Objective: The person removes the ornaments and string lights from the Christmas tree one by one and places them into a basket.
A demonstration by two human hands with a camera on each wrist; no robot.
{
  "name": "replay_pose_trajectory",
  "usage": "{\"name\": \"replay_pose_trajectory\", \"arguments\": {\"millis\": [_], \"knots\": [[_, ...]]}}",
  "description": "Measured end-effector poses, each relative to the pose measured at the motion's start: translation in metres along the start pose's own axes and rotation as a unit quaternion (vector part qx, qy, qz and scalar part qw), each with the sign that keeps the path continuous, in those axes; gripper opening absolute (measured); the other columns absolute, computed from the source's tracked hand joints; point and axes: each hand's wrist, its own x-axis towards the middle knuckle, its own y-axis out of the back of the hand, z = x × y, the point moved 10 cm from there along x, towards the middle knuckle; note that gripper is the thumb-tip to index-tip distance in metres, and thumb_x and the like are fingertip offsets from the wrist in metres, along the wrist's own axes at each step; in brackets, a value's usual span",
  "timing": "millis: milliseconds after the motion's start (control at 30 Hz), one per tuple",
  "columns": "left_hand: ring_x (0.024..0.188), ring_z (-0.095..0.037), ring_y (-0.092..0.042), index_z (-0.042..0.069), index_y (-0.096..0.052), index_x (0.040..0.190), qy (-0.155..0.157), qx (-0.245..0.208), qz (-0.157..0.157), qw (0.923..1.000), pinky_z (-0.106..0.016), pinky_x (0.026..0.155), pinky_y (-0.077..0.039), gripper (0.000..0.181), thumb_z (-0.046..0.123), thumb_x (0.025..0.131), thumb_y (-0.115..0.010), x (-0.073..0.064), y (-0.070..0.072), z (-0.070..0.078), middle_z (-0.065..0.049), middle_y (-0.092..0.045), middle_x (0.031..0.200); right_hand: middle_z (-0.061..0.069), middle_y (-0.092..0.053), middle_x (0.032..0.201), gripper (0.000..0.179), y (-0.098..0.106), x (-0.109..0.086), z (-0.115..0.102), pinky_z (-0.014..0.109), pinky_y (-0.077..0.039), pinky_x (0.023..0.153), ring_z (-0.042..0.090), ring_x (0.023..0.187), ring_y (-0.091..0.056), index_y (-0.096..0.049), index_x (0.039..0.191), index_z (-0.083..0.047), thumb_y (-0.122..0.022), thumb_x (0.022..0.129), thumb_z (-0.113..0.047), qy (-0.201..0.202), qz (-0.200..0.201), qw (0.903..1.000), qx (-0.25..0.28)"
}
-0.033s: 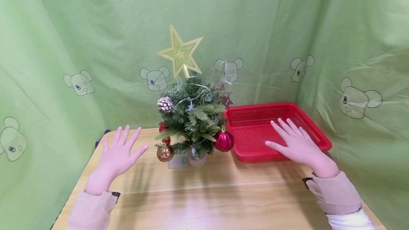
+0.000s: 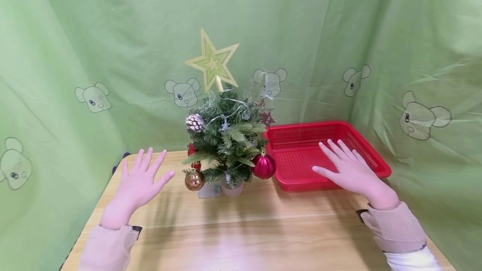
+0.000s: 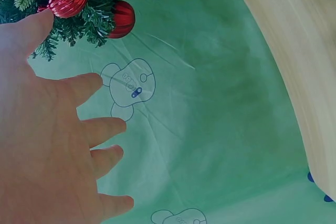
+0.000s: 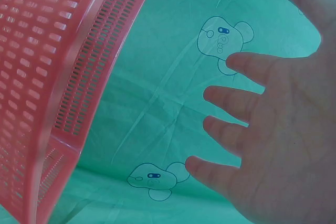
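Tree [image 2: 229,139] stands on the table [image 2: 233,237], left of the red basket [image 2: 301,186], with both hands held apart from it. The left hand [image 2: 137,185] has its fingers straight and spread, gripping nothing, to the left of the branches; the right hand [image 2: 352,175] is likewise spread and holds nothing, its fingers lined up with the inside of the basket in the head view. Spread hands like these, level and well off the ornaments, seem a sound way to avoid snagging anything; if the tree must be handled, a light grip low on its pale pot [image 2: 232,189] should be safer than pulling on branches. The needles look bristly and probably plastic. On top is a flat, five-pointed gold star [image 2: 212,64], perhaps prone to tilting if knocked. Below hang a rough, white-tipped pine cone [image 2: 195,123], a smooth, shiny gold ball [image 2: 194,180] and a ribbed red ball [image 2: 264,165]. The basket is glossy, probably plastic, its walls pierced with slots.
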Motion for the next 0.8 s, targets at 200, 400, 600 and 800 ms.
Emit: {"name": "replay_pose_trajectory", "arguments": {"millis": [200,400,600,800], "knots": [[0.149,-0.045,0.004,0.025,-0.015,0.157,0.006,-0.006,-0.008,0.9999,-0.072,0.110,0.015,0.078,0.070,0.095,-0.030,0.0005,-0.0046,-0.0010,-0.021,-0.004,0.163,0.022,-0.017,0.161,0.089,-0.0015,0.0008,-0.0003,0.071,-0.009,0.114,0.048,0.147,-0.007,-0.019,0.156,-0.015,-0.047,0.090,-0.068,0.001,-0.007,1.0000,0.006],[0.149,-0.045,0.003,0.023,-0.015,0.157,0.010,-0.013,-0.008,0.9998,-0.071,0.110,0.016,0.078,0.068,0.096,-0.032,-0.0004,-0.0057,-0.0020,-0.022,-0.004,0.162,0.022,-0.017,0.161,0.089,-0.0031,0.0013,-0.0012,0.071,-0.009,0.113,0.048,0.147,-0.007,-0.019,0.156,-0.014,-0.048,0.090,-0.067,0.003,-0.010,0.9999,0.009],[0.149,-0.045,0.002,0.022,-0.016,0.157,0.012,-0.013,0.000,0.9999,-0.073,0.110,0.012,0.079,0.069,0.095,-0.032,-0.0008,-0.0044,-0.0033,-0.023,-0.007,0.162,0.025,-0.017,0.160,0.089,-0.0025,0.0028,-0.0006,0.071,-0.011,0.113,0.049,0.146,-0.009,-0.019,0.156,-0.013,-0.048,0.091,-0.066,0.005,-0.008,0.9999,0.005],[0.149,-0.046,-0.004,0.020,-0.022,0.156,0.007,-0.009,0.018,0.9998,-0.073,0.112,0.006,0.075,0.066,0.097,-0.033,0.0009,-0.0003,-0.0029,-0.023,-0.013,0.161,0.026,-0.018,0.159,0.088,-0.0016,0.0040,-0.0004,0.071,-0.011,0.113,0.050,0.146,-0.010,-0.020,0.155,-0.011,-0.052,0.091,-0.062,0.011,-0.004,0.9998,0.014]]}}
